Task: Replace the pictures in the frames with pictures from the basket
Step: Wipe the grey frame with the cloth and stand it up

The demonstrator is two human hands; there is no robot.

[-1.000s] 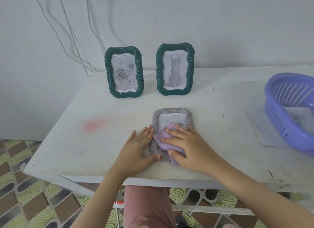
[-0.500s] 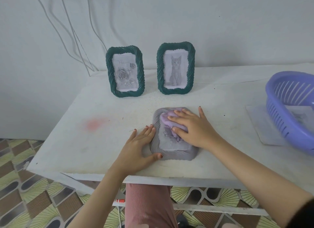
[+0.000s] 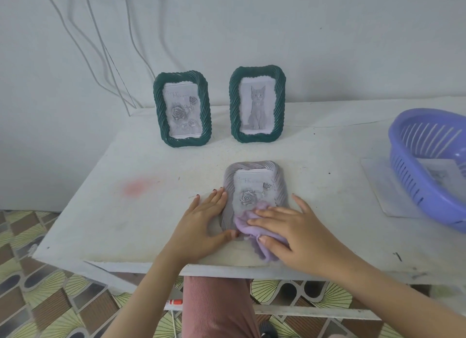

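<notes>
Low at frame centre, on the table (image 3: 141,226), the grey picture frame (image 3: 254,179) lies flat; the left hand (image 3: 201,221) braces its left edge with straight fingers, and the right hand (image 3: 297,237) presses a purple cloth (image 3: 249,228) flat on its lower end. Likely light and stiff with a slick, breakable front; best held by the ribbed rim. Half a second earlier the cloth was at the frame's upper end.
</notes>
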